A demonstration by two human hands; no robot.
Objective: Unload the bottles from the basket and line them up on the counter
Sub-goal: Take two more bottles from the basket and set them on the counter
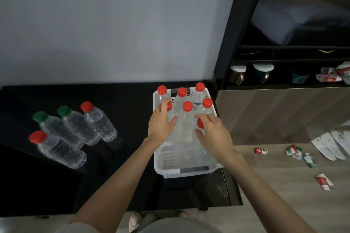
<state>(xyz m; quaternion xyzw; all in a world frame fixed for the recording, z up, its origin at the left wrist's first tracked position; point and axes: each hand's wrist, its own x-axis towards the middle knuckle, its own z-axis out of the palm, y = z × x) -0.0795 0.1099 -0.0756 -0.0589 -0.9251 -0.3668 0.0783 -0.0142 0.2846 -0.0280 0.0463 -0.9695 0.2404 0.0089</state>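
A white plastic basket [195,170] sits at the right end of the black counter [56,185], holding clear water bottles with red caps, standing upright and crowded toward its far end. The left hand [161,121] curls over the cap of one bottle [169,106] at the basket's left side; the right hand [214,132] closes around another red-capped bottle [200,123] on the right. To the left, four clear ribbed bottles already stand on the counter: two green-capped [75,125], two red-capped [60,149].
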